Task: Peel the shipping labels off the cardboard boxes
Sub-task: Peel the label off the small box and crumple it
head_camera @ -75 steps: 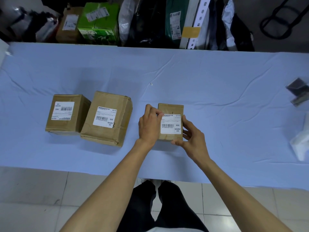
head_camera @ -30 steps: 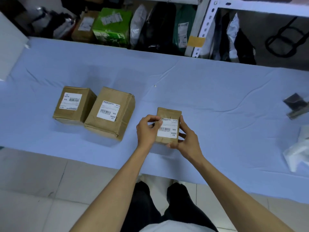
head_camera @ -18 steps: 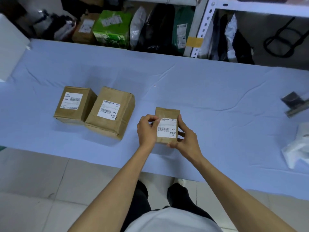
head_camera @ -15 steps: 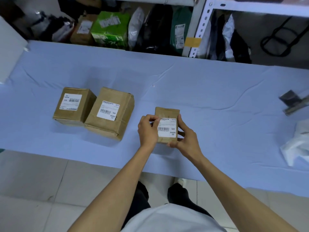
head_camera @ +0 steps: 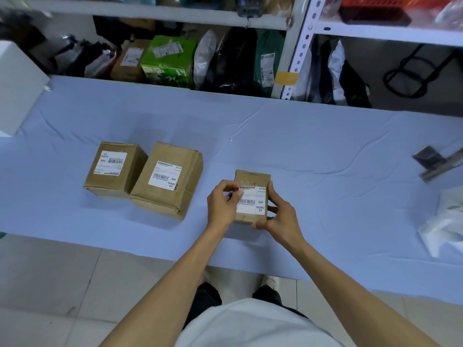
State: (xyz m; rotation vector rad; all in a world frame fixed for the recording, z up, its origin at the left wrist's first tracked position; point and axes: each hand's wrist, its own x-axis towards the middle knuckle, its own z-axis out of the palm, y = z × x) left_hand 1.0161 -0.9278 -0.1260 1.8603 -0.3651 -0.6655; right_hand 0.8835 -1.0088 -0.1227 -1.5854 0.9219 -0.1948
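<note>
Cardboard, a small brown box [head_camera: 251,180], is held above the blue-clothed table [head_camera: 313,151], long axis away from the person. Its white label [head_camera: 251,200] is pinched at the top-left corner by the left hand [head_camera: 221,202]; the box is gripped by the right hand [head_camera: 280,217].

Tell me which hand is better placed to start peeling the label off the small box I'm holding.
Left. The left hand already has its fingertips at the top-left corner of the label, while the right hand grips the small box from the side and bottom, steadying it.
</note>
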